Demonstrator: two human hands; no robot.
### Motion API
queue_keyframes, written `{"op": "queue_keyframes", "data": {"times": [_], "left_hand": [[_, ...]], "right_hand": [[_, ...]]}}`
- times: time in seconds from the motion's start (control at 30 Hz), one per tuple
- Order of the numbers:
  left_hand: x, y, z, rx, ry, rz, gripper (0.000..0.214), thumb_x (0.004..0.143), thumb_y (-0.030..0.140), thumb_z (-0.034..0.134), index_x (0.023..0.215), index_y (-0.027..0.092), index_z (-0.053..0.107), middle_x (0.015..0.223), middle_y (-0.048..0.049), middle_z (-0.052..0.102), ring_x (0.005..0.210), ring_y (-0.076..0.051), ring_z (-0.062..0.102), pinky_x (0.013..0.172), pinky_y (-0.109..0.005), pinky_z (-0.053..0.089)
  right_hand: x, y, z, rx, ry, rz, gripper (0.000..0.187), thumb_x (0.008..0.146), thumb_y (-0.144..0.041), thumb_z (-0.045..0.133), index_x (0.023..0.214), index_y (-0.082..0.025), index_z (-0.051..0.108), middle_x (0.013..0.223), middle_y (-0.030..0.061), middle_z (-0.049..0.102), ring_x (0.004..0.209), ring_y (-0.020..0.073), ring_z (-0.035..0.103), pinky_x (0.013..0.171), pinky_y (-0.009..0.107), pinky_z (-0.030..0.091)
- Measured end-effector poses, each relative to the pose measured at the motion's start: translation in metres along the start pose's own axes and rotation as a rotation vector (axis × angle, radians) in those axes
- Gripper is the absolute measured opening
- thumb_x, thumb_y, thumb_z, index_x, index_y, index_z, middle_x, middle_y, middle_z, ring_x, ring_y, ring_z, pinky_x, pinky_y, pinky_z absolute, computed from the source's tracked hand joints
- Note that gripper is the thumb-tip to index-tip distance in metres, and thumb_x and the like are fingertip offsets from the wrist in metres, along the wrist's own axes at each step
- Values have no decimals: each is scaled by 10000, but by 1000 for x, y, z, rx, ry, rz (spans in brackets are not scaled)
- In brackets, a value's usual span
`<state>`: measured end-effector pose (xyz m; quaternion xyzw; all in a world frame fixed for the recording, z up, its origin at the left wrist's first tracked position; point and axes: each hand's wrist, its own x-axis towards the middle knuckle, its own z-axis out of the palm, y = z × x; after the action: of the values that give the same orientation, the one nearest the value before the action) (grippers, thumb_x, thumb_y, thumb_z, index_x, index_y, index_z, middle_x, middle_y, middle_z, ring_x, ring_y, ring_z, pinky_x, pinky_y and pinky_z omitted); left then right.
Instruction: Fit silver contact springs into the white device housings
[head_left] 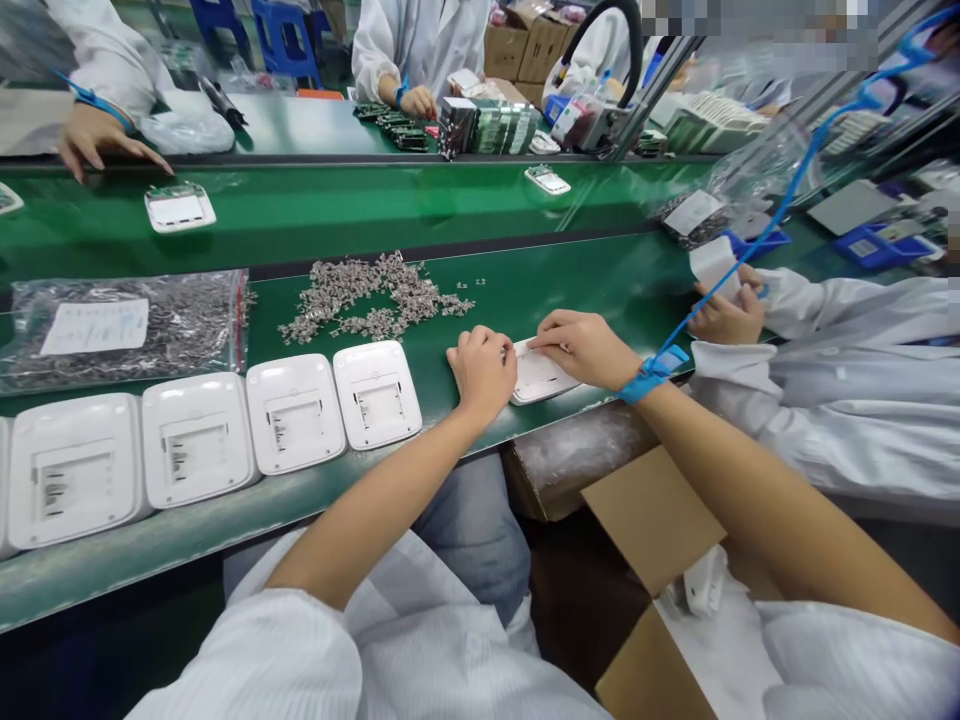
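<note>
A white plastic housing (541, 378) lies at the near edge of the green bench (600, 280), partly covered by both hands. My left hand (482, 368) is curled closed against its left side and grips it. My right hand (583, 346) rests on its top with fingers pinched together; what they hold is too small to see. A blue wrist strap (654, 368) circles my right wrist, with its blue cord (780, 205) running up to the right. A pile of small metal parts (375, 296) lies just beyond the hands.
Several white housings (292, 410) stand in a row to the left. A clear bag of metal parts (120, 328) lies far left. A co-worker's hands (726, 308) work at the right; other people sit across the bench. An open cardboard box (660, 540) sits below.
</note>
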<state>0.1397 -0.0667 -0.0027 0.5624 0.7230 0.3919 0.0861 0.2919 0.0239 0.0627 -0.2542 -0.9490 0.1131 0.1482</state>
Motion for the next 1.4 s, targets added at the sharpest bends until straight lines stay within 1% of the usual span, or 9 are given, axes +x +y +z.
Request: {"op": "queue_keyframes", "data": {"times": [0.17, 0.33, 0.73, 0.87, 0.97, 1.07, 1.2, 1.3, 1.4], "left_hand": [[4, -1, 1, -27, -5, -39, 115, 914, 237, 660, 803, 247, 684, 985, -26, 639, 995, -226, 532, 770, -367, 359], [5, 0, -1, -21, -35, -58, 121, 921, 223, 644, 801, 228, 657, 986, -33, 635, 1010, -228, 535, 790, -368, 363], [4, 6, -8, 74, -131, -91, 103, 957, 265, 581, 876, 241, 639, 1067, -39, 635, 1076, -231, 520, 827, -373, 350], [4, 7, -8, 67, -128, -82, 117, 961, 261, 570, 868, 239, 637, 1059, -34, 638, 1066, -228, 520, 813, -376, 342], [4, 6, -8, 60, -118, -76, 127, 958, 260, 573, 851, 237, 638, 1045, -26, 640, 1055, -227, 516, 800, -378, 336], [4, 6, -9, 54, -123, -87, 131, 956, 265, 576, 847, 240, 645, 1040, -26, 644, 1060, -231, 513, 801, -380, 332], [6, 7, -10, 21, -132, -95, 104, 941, 243, 592, 851, 238, 644, 1041, -23, 652, 1069, -227, 519, 817, -385, 332], [8, 6, -9, -14, -144, -92, 96, 923, 224, 601, 837, 234, 642, 1027, -16, 659, 1063, -219, 529, 826, -389, 330], [9, 6, -9, -47, -147, -106, 62, 889, 232, 637, 827, 237, 641, 1009, -1, 666, 1061, -215, 533, 840, -393, 326]], "right_hand": [[4, -6, 7, -35, -40, 25, 189, 862, -222, 558, 801, -186, 734, 838, 75, 684, 754, 216, 604, 727, 345, 465], [7, -6, 9, -98, -104, 28, 178, 846, -197, 548, 815, -162, 721, 921, 92, 664, 773, 206, 584, 713, 322, 434], [20, -19, 3, -185, -211, 163, 78, 796, -145, 621, 764, -153, 691, 873, 77, 655, 757, 192, 577, 636, 291, 354], [24, -14, 5, -201, -213, 195, 42, 792, -159, 668, 752, -168, 659, 857, 55, 646, 755, 185, 571, 617, 284, 334], [30, -3, 7, -204, -233, 244, 137, 744, -219, 769, 740, -182, 637, 802, 30, 628, 740, 184, 559, 601, 279, 327], [25, 3, 6, -171, -212, 174, 178, 730, -251, 808, 770, -179, 650, 802, 33, 620, 739, 187, 555, 632, 290, 370], [-6, 1, 6, -171, -46, -41, 156, 881, -325, 691, 903, -174, 722, 927, 90, 627, 838, 224, 558, 742, 339, 428], [-29, -2, 9, -257, 35, -128, 224, 973, -327, 562, 1025, -216, 750, 971, 94, 636, 831, 226, 511, 749, 364, 400], [-37, -4, 14, -336, 57, -153, 243, 997, -296, 522, 1037, -250, 757, 998, 78, 654, 817, 216, 480, 718, 363, 350]]}}
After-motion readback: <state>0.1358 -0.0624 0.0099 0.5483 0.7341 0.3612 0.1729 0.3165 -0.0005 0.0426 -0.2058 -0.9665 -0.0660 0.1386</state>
